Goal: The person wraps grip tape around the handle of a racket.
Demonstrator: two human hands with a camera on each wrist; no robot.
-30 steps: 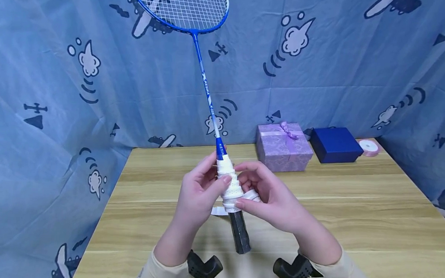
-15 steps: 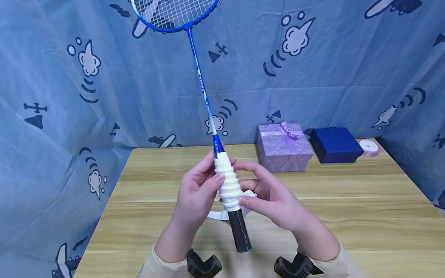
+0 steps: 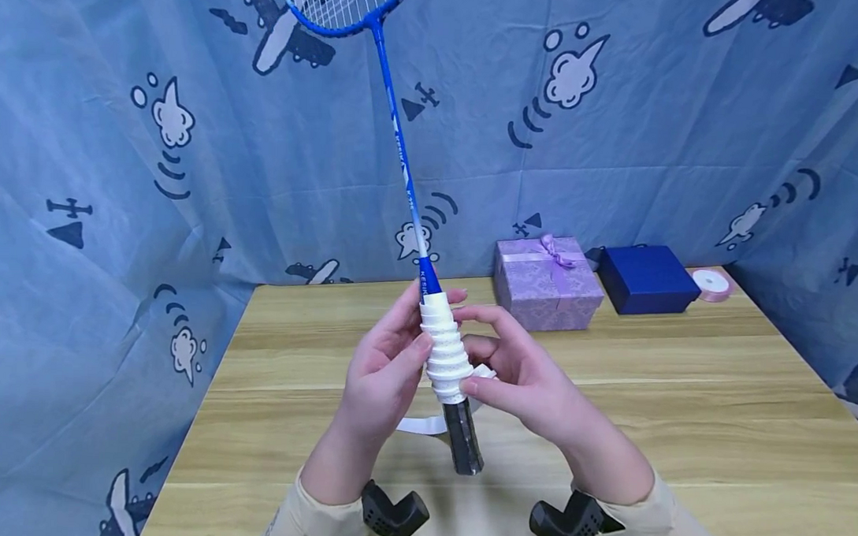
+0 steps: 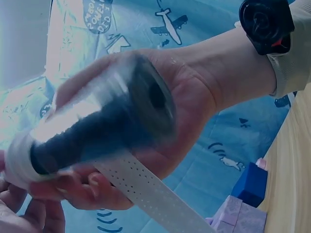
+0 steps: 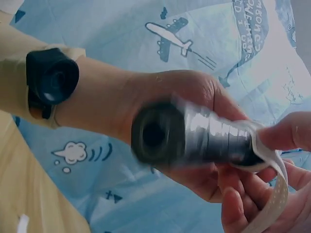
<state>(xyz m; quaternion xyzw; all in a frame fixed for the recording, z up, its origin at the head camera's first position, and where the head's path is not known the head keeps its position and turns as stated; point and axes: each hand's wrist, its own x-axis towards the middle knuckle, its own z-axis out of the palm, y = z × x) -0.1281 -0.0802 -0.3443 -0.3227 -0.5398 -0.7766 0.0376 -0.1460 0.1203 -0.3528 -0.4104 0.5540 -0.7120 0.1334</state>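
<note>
A blue and white badminton racket (image 3: 403, 158) stands slanted before me, its strung head cut off by the top edge. White perforated grip tape (image 3: 442, 343) covers the upper handle in overlapping turns; below it the black handle end (image 3: 463, 439) shows bare. My left hand (image 3: 385, 370) grips the wrapped part from the left, thumb in front and fingers behind. From the right, my right hand (image 3: 524, 378) pinches the tape at the lowest turn, thumb in front. A loose strip of tape (image 4: 155, 194) trails away from the handle in the left wrist view.
A purple gift box (image 3: 547, 292) with a ribbon bow stands at the back of the wooden table (image 3: 298, 358). To its right are a dark blue box (image 3: 648, 280) and a pink ribbon roll (image 3: 712, 285). A blue printed curtain (image 3: 189, 236) hangs behind.
The racket tilted left, then swung partly back and rose, so less of its head shows. The loose strip below hangs a little lower. Both hands keep their hold.
</note>
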